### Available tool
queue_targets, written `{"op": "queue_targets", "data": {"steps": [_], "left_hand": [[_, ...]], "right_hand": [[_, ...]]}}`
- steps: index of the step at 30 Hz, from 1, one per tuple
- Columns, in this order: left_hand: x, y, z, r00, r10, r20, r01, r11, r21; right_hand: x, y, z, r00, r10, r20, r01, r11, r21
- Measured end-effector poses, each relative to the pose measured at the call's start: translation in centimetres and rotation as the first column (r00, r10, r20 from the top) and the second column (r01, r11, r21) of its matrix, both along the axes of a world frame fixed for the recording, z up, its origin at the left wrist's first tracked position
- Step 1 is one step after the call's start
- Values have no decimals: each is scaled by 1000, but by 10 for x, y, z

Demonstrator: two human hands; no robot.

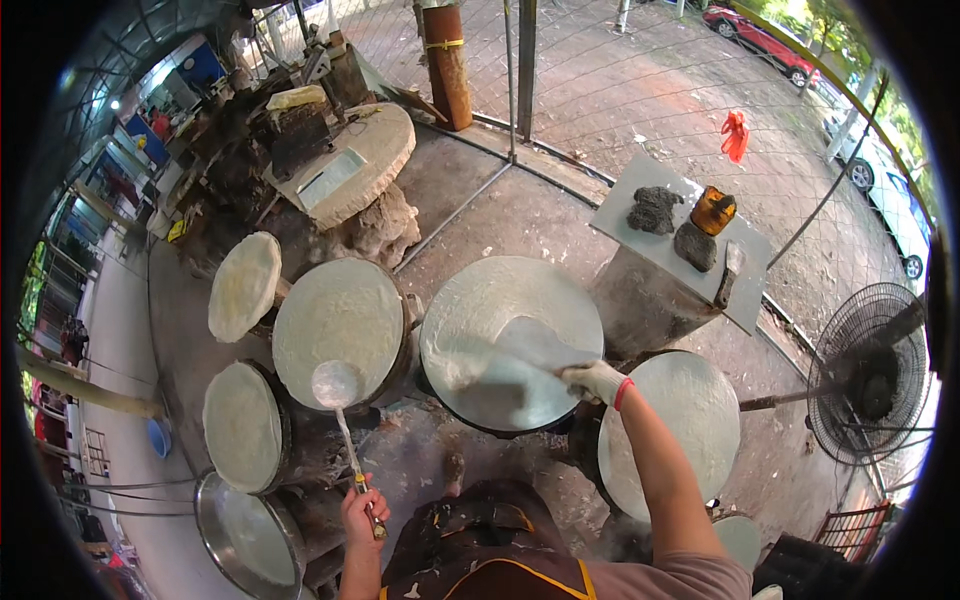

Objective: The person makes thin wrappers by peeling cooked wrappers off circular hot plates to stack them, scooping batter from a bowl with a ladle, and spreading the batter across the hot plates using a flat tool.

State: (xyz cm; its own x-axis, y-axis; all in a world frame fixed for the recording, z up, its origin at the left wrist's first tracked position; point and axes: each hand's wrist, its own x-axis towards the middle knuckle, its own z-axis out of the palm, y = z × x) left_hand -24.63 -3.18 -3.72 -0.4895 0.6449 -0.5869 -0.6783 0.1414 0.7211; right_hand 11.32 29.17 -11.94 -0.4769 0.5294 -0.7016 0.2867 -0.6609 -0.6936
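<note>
My left hand [365, 513] grips the handle of a long ladle [335, 385]. The ladle's pale, coated bowl hangs over the near edge of a round griddle [339, 315] covered with pale batter. In a white glove with a red band at the wrist, my right hand [596, 382] holds a flat spreading tool [541, 346], blurred by motion. That tool is over the middle round griddle [510, 289]. Whitish batter coats the griddle's far and left parts, while its near right part looks barer and smoother.
More batter-coated griddles stand at right [675, 420] and left [244, 427], beside a metal basin [247, 529]. A board [622, 214] bears dark cloths, an orange container [712, 211] and a scraper [727, 276]. There is a fan [870, 375] at right and a stone table [375, 165] behind.
</note>
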Motion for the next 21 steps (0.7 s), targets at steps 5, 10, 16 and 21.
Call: {"op": "queue_targets", "data": {"steps": [5,10,16,21], "left_hand": [[-26,-9,-5,992,-98,78,95,995,36],[-63,-26,-4,976,-193,100,187,981,59],[-150,-59,-22,883,-443,153,435,896,85],[-210,-92,-21,860,-485,157,487,873,28]], "right_hand": [[-6,-55,-10,995,-94,25,95,994,-56],[-30,-154,-4,954,-273,-122,261,960,-104],[-191,-240,-51,844,-502,-187,506,862,-30],[-305,-219,-80,745,-660,-96,646,679,349]]}}
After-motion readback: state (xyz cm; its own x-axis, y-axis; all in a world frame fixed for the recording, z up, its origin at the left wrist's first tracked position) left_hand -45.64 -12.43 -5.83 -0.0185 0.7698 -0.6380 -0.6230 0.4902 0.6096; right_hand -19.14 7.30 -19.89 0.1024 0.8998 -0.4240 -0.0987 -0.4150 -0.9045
